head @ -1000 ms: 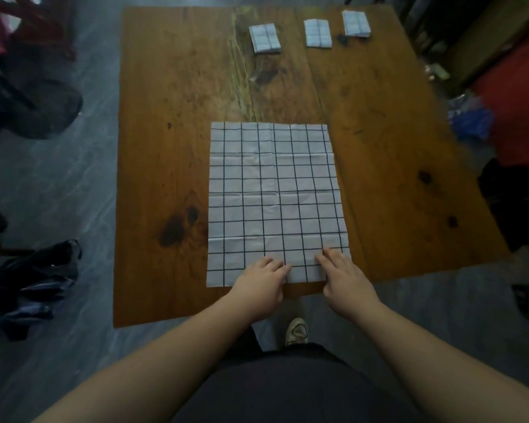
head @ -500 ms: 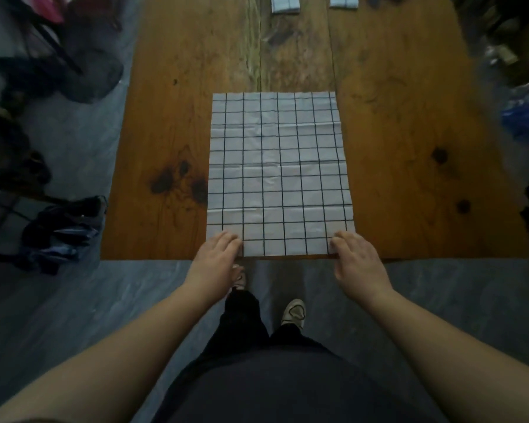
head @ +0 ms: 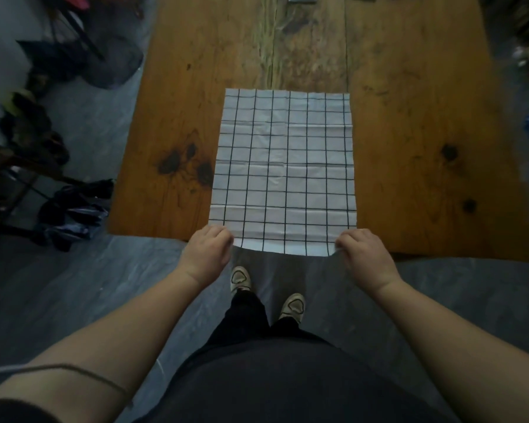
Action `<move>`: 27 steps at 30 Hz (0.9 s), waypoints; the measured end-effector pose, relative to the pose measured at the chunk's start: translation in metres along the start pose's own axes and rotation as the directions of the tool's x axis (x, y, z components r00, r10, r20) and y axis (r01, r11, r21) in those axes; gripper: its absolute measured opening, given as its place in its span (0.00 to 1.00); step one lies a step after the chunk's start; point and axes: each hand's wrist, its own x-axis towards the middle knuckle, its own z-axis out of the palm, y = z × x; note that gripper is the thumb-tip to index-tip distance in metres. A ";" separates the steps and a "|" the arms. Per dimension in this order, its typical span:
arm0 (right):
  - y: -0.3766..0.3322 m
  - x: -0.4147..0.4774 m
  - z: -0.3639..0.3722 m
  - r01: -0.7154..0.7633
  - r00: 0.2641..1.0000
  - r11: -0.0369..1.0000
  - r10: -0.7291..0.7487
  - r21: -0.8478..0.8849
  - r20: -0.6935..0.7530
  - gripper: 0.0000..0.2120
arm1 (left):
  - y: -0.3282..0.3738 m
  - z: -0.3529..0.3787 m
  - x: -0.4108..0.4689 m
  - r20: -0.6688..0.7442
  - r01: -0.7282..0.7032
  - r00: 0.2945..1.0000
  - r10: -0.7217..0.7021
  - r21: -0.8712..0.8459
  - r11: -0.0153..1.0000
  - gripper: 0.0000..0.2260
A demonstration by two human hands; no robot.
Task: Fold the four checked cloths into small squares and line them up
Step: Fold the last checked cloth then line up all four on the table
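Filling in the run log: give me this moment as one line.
left hand: pinches near-left corner | right hand: pinches near-right corner | checked cloth: unfolded on table, near edge at table's front edge

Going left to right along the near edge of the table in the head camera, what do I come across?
Dark bundle on the floor → left hand gripping a cloth corner → checked cloth → right hand gripping the other corner.
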 end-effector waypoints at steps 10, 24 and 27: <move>-0.001 -0.037 -0.042 -0.003 0.997 0.996 0.009 0.088 -0.073 0.07 | 0.021 -0.046 -0.030 -0.048 0.015 0.999 -0.016 -0.025 1.000 0.05; -0.020 0.077 -0.136 0.029 0.912 1.000 -0.023 0.009 -0.409 0.07 | 0.010 -0.135 0.087 -0.302 -0.059 0.952 0.043 -0.044 0.997 0.07; -0.021 0.122 -0.151 -0.037 0.911 0.999 0.029 -0.013 -0.412 0.07 | 0.000 -0.149 0.130 -0.300 -0.041 0.954 0.022 -0.057 0.998 0.08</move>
